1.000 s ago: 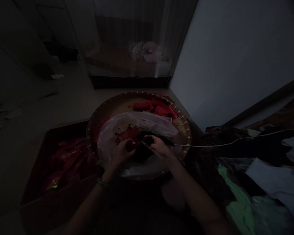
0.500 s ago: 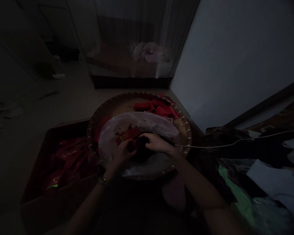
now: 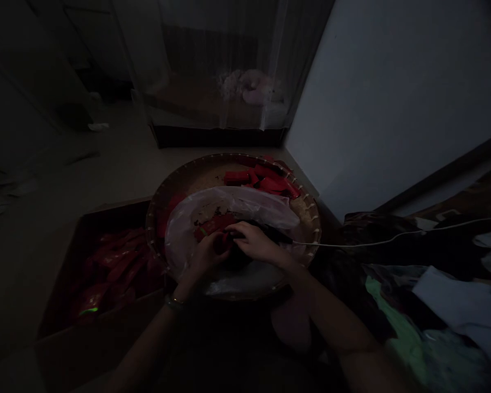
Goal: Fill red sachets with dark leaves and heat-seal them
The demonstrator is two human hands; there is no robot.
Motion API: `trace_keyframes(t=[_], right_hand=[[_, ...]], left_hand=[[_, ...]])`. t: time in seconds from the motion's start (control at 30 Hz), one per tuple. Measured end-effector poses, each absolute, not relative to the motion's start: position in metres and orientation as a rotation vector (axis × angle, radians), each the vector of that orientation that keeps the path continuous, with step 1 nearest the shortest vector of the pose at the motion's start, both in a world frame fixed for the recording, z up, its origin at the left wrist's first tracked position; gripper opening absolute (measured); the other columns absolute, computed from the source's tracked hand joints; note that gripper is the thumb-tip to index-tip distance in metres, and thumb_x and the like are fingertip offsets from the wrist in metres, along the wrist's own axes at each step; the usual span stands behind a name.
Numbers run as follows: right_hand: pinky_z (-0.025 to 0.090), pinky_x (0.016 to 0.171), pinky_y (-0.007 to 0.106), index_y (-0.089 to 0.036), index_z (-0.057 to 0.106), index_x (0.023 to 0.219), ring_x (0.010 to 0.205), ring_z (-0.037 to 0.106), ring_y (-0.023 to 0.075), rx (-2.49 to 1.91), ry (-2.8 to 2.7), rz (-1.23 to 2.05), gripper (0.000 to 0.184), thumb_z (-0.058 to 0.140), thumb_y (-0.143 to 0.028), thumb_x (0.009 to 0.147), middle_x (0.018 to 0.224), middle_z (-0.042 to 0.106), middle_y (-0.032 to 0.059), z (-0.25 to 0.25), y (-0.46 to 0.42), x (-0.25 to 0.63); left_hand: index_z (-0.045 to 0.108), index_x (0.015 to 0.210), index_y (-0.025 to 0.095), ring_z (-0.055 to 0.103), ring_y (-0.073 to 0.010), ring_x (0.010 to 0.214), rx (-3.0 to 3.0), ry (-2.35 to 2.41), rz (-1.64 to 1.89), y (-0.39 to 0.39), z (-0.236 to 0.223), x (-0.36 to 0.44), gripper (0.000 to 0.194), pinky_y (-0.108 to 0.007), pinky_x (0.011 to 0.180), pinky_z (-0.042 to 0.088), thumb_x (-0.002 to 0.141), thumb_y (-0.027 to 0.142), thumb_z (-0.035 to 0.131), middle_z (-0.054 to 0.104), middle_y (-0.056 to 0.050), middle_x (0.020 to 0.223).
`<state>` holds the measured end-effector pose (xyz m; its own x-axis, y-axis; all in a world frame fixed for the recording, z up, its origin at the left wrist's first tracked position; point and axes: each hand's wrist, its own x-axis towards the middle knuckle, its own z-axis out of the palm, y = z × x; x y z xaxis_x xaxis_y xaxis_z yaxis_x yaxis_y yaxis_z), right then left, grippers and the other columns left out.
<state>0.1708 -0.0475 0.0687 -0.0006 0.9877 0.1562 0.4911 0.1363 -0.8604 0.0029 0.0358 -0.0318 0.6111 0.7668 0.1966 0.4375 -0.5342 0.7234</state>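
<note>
In the dim head view, my left hand [image 3: 207, 255] is curled around a small red packet [image 3: 221, 243]. My right hand [image 3: 254, 242] reaches across to the packet's top, its fingers bent and pinched close to the left fingertips. Whether those right fingers grip the packet's edge or something tiny is too dark to tell. Just beyond the hands, another red packet [image 3: 216, 222] lies among dark crumbs on a clear plastic sheet or bag [image 3: 184, 215]. Under and beside my right hand is a black device [image 3: 281, 234] with a white cable. A round woven basket [image 3: 154, 188] holds all this.
More red packets [image 3: 270, 180] lie at the basket's far right. On the left stands a cardboard box [image 3: 65, 262] filled with red packages. The white cable [image 3: 352, 245] runs right over heaped clothes [image 3: 454, 295]. A white wall [image 3: 372, 109] rises at the right.
My right hand has shifted slightly left, its fingers now closer to the left fingertips at the packet's top. More of the black device shows. My left hand stays nearly still.
</note>
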Motion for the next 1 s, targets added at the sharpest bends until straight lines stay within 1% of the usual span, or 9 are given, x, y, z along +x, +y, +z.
trace_keyframes(t=[0.1,0.2,0.3,0.4,0.47,0.6,0.77,0.87,1.0], right_hand=[[0.050,0.086,0.034,-0.024,0.063,0.113,0.101,0.058,0.0168,-1.483,-1.413,0.780,0.048,0.046,-0.003,0.073,0.116,0.059,0.0060,0.066,-0.051,0.178],[0.050,0.083,0.033,-0.023,0.062,0.117,0.100,0.058,0.0173,-1.567,-1.355,0.777,0.052,0.047,-0.003,0.071,0.119,0.058,0.0075,0.061,-0.053,0.183],[0.050,0.084,0.034,-0.022,0.062,0.117,0.089,0.062,0.0159,-1.572,-1.400,0.874,0.052,0.050,-0.003,0.070,0.109,0.064,0.0061,0.056,-0.054,0.181],[0.051,0.074,0.030,-0.021,0.063,0.115,0.078,0.062,0.0142,-1.548,-1.358,0.912,0.043,0.050,-0.009,0.076,0.094,0.068,0.0034,0.055,-0.054,0.175],[0.050,0.070,0.029,-0.021,0.064,0.112,0.074,0.061,0.0142,-1.574,-1.366,0.837,0.037,0.056,-0.013,0.077,0.092,0.067,0.0036,0.053,-0.055,0.172],[0.048,0.077,0.032,-0.021,0.070,0.095,0.078,0.058,0.0158,-1.627,-1.555,0.657,0.028,0.074,-0.015,0.068,0.091,0.063,0.0043,0.045,-0.057,0.169],[0.047,0.076,0.031,-0.022,0.072,0.083,0.076,0.060,0.0165,-1.678,-1.492,0.633,0.010,0.068,-0.017,0.075,0.084,0.066,0.0037,0.036,-0.058,0.169],[0.048,0.071,0.030,-0.023,0.072,0.087,0.072,0.060,0.0160,-1.671,-1.320,0.628,0.012,0.065,-0.023,0.077,0.085,0.068,0.0030,0.037,-0.059,0.172],[0.047,0.071,0.029,-0.023,0.073,0.091,0.076,0.061,0.0169,-1.676,-1.277,0.579,0.016,0.064,-0.024,0.077,0.086,0.068,0.0036,0.039,-0.060,0.174]], left_hand=[[0.057,0.110,0.020,0.065,-0.0229,0.091,2.185,0.954,0.664,0.033,-0.027,0.002,0.046,-0.036,0.079,0.052,0.067,0.029,0.072,0.068,-0.007,0.103],[0.055,0.114,0.019,0.065,-0.0227,0.094,2.148,0.955,0.663,0.030,-0.022,0.002,0.048,-0.035,0.080,0.052,0.069,0.028,0.071,0.067,-0.008,0.105],[0.055,0.114,0.019,0.064,-0.0227,0.096,2.132,0.935,0.669,0.029,-0.019,0.003,0.048,-0.035,0.083,0.051,0.069,0.028,0.071,0.067,-0.008,0.107],[0.055,0.113,0.019,0.063,-0.0222,0.096,2.123,0.905,0.663,0.029,-0.020,0.002,0.046,-0.035,0.082,0.051,0.070,0.028,0.070,0.066,-0.008,0.107],[0.055,0.113,0.018,0.063,-0.0217,0.093,2.109,0.916,0.669,0.028,-0.019,0.002,0.046,-0.034,0.080,0.051,0.071,0.029,0.069,0.066,-0.008,0.105],[0.054,0.113,0.019,0.064,-0.0222,0.092,2.107,0.959,0.669,0.026,-0.013,0.002,0.048,-0.035,0.080,0.051,0.069,0.030,0.071,0.067,-0.008,0.104],[0.055,0.110,0.020,0.064,-0.0215,0.093,2.135,0.949,0.672,0.024,-0.011,0.003,0.042,-0.034,0.080,0.051,0.071,0.028,0.069,0.067,-0.007,0.104],[0.055,0.111,0.020,0.064,-0.0218,0.091,2.144,0.967,0.666,0.024,-0.011,0.003,0.045,-0.034,0.079,0.051,0.069,0.028,0.071,0.067,-0.007,0.103],[0.055,0.112,0.020,0.064,-0.0226,0.092,2.168,0.978,0.670,0.023,-0.009,0.003,0.046,-0.034,0.078,0.052,0.070,0.030,0.071,0.067,-0.008,0.104]])
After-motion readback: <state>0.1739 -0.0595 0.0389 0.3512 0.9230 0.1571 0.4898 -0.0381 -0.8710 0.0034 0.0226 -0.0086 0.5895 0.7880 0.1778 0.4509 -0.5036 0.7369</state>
